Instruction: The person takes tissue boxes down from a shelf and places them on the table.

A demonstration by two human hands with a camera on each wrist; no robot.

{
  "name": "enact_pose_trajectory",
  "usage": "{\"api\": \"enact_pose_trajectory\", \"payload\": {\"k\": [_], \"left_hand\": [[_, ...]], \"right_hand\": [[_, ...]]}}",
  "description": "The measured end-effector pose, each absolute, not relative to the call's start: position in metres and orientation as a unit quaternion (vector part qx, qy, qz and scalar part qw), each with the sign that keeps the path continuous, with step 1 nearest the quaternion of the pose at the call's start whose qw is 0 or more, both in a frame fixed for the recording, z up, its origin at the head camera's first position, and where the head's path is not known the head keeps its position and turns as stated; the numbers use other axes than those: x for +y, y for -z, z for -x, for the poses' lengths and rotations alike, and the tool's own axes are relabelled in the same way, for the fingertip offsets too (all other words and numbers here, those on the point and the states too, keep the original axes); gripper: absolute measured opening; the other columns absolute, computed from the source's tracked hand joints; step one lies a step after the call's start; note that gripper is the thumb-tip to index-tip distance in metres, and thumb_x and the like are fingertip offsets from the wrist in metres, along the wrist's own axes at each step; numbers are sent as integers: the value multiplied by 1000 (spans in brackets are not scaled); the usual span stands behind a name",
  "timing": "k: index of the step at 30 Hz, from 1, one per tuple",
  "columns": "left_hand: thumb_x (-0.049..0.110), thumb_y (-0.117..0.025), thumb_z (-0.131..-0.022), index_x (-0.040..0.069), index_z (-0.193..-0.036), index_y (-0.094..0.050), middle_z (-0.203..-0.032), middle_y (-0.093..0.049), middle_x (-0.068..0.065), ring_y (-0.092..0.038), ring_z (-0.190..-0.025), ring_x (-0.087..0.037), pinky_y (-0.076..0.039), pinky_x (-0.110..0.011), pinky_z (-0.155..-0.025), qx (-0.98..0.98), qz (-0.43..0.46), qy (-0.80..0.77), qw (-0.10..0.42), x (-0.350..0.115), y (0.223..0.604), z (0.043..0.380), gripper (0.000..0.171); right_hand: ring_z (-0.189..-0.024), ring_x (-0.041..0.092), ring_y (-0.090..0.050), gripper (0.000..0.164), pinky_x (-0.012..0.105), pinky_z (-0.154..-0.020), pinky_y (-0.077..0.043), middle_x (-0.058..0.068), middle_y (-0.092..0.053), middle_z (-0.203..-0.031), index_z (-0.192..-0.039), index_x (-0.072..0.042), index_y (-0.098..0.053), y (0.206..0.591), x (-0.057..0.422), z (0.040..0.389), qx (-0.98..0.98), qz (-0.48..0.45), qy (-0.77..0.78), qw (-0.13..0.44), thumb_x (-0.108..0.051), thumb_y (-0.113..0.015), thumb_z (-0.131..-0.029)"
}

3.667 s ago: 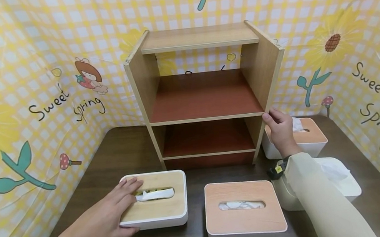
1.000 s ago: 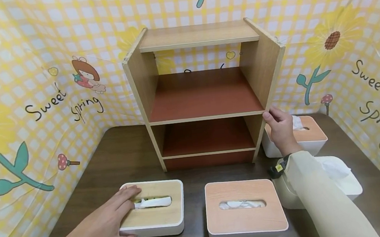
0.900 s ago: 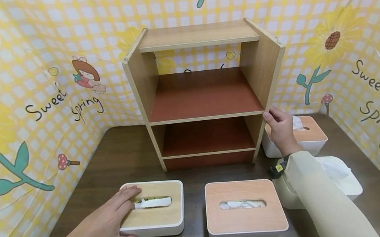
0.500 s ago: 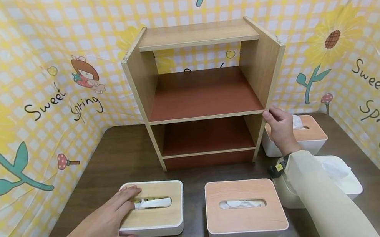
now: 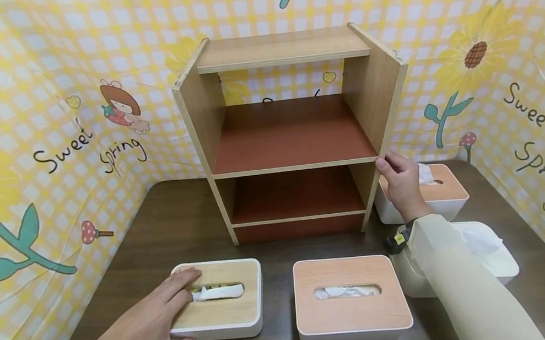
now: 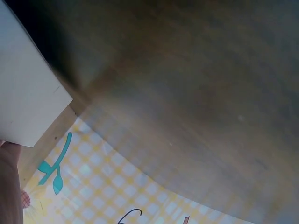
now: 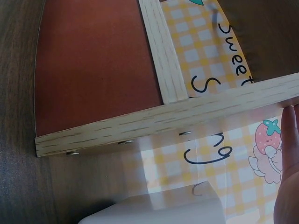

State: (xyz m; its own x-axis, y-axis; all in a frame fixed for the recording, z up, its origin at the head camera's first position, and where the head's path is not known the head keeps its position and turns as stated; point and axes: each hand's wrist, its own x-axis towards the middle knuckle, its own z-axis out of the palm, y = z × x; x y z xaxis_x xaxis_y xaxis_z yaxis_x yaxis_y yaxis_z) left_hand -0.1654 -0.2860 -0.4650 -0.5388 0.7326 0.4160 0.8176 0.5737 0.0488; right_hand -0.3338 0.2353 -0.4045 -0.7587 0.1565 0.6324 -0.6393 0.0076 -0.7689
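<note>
My left hand [image 5: 153, 318] holds the left end of a white tissue box [image 5: 239, 309] with a light wood lid, fingers over the lid and thumb at the near side. A strip of tissue lies in its slot. A white box surface [image 6: 28, 93] with part of the hand [image 6: 9, 182] shows in the left wrist view. My right hand [image 5: 402, 187] grips the right side panel [image 5: 380, 103] of a small wooden shelf, thumb on its front edge; the other fingers are partly hidden. In the right wrist view, a finger [image 7: 289, 140] touches the panel's outer side.
Another wood-lidded tissue box [image 5: 353, 316] sits at the front middle. At right stand a cream tissue box [image 5: 505, 273], partly behind my forearm, and a wood-lidded box [image 5: 449, 187] behind it. The shelf has red-brown boards [image 5: 294, 134]. Patterned yellow cloth [image 5: 169, 136] surrounds the dark table [image 5: 168, 220].
Since the oldest frame, my left hand and its tissue box have shifted nearer to me and slightly left. Over the last second they hardly move. The right hand stays on the shelf.
</note>
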Motion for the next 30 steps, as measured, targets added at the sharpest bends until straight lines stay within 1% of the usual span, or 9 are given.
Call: {"api": "enact_pose_trajectory", "payload": {"k": [6, 8, 14, 18, 21, 24, 30], "left_hand": [[45, -86, -60, 17, -98, -57, -145, -42, -16, -44, -128, -36, -17, -24, -112, -869, 445, 123, 176, -287, 468, 164, 56], [46, -86, -61, 17, -98, -57, -145, -42, -16, -44, -128, -36, -17, -24, -112, -869, 444, 125, 178, -288, 469, 164, 56], [45, -86, -60, 17, -98, -57, -146, -42, -16, -43, -129, -36, -16, -24, -113, -872, 439, 121, 180, -289, 470, 163, 56], [47, -85, -63, 18, -100, -56, -148, -39, -15, -39, -133, -34, -13, -24, -113, -886, 424, 109, 153, -290, 471, 161, 55], [50, -83, -66, 20, -101, -55, -150, -36, -15, -35, -135, -33, -11, -23, -114, -895, 413, 99, 134, -290, 471, 159, 54], [50, -83, -66, 20, -101, -56, -150, -36, -14, -35, -135, -33, -11, -23, -114, -898, 409, 98, 129, -291, 472, 159, 53], [49, -84, -65, 19, -101, -56, -149, -37, -14, -36, -134, -33, -12, -23, -113, -896, 410, 106, 132, -291, 473, 160, 54]], "right_hand": [[-92, 8, -64, 23, 20, -80, -50, -1, -70, -106, -112, -4, -73, 405, 235, 335, -648, -183, -676, 298, -4, -64, -91], [-92, 8, -64, 23, 19, -80, -50, 0, -70, -107, -112, -6, -74, 405, 235, 335, -651, -180, -674, 299, -4, -64, -91], [-94, 8, -64, 24, 20, -80, -50, -4, -70, -108, -115, -3, -71, 405, 235, 335, -656, -177, -671, 296, -5, -64, -92], [-93, 8, -64, 24, 19, -79, -50, -3, -70, -108, -115, -4, -72, 405, 235, 335, -655, -177, -673, 295, -6, -65, -92], [-92, 9, -64, 25, 20, -79, -51, -3, -70, -107, -115, -2, -71, 405, 235, 335, -651, -181, -677, 292, -5, -64, -92], [-92, 9, -65, 25, 20, -79, -51, -3, -70, -107, -116, 0, -70, 406, 235, 335, -649, -184, -678, 292, -5, -64, -92], [-90, 8, -64, 22, 19, -78, -50, -2, -70, -107, -113, -7, -73, 407, 236, 335, -649, -181, -675, 299, -9, -67, -92]]}}
